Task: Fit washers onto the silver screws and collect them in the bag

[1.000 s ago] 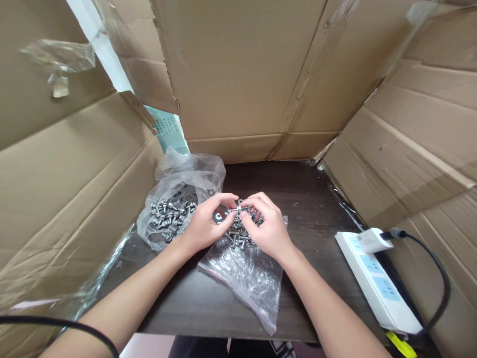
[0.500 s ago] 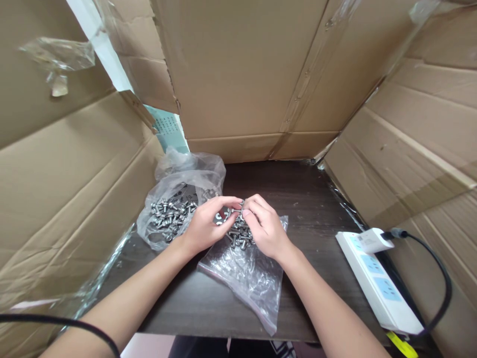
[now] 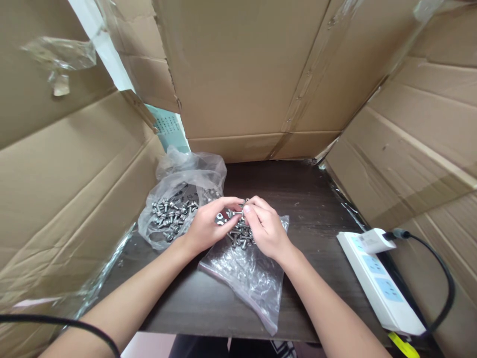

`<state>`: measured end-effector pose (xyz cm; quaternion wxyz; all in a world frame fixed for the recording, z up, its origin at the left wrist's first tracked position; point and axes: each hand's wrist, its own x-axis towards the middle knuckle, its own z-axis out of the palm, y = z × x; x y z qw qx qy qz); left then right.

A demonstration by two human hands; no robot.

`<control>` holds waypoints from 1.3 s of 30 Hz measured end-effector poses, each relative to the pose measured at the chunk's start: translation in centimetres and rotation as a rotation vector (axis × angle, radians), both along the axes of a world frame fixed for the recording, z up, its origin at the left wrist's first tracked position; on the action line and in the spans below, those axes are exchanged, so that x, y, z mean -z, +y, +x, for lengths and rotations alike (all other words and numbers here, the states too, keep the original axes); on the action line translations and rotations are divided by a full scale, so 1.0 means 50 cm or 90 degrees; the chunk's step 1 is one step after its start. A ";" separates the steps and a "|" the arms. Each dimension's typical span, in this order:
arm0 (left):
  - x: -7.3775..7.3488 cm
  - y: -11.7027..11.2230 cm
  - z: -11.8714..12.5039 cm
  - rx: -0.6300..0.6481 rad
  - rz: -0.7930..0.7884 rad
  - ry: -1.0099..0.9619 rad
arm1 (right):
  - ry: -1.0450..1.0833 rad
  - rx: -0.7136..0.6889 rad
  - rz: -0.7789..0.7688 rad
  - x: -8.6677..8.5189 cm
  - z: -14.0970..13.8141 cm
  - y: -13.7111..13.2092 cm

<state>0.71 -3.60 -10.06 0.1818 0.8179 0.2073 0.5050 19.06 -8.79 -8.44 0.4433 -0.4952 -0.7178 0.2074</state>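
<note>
My left hand (image 3: 210, 221) pinches a small metal bolt (image 3: 237, 213) between thumb and fingertips. At the bolt's right end, the closed fingertips of my right hand (image 3: 265, 223) grip it too; they hide that end. Both hands hover over a pile of loose bolts (image 3: 242, 237) lying on a clear zip bag (image 3: 248, 283). A few washers (image 3: 220, 217) show in the gap under my left hand. Left of that hand, an open plastic bag (image 3: 149, 236) holds many more bolts (image 3: 171, 216).
A white power strip (image 3: 383, 286) with a plugged-in adapter (image 3: 374, 241) and black cable (image 3: 451, 283) lies at the right of the dark table (image 3: 313, 278). Cardboard walls (image 3: 242, 74) enclose the left, back and right sides. Another black cable (image 3: 74, 322) crosses the lower left.
The hands stay together over the pile, with only slight shifts of the fingers around the bolt. The view has moved a little.
</note>
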 end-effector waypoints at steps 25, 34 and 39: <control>-0.003 0.003 0.002 0.013 -0.066 -0.009 | -0.046 0.048 0.017 0.001 0.004 0.005; 0.000 0.003 -0.003 0.012 -0.073 0.003 | 0.077 0.022 -0.053 0.001 -0.003 0.001; 0.001 0.003 -0.002 0.007 -0.076 0.008 | 0.102 0.010 -0.018 0.000 -0.004 0.001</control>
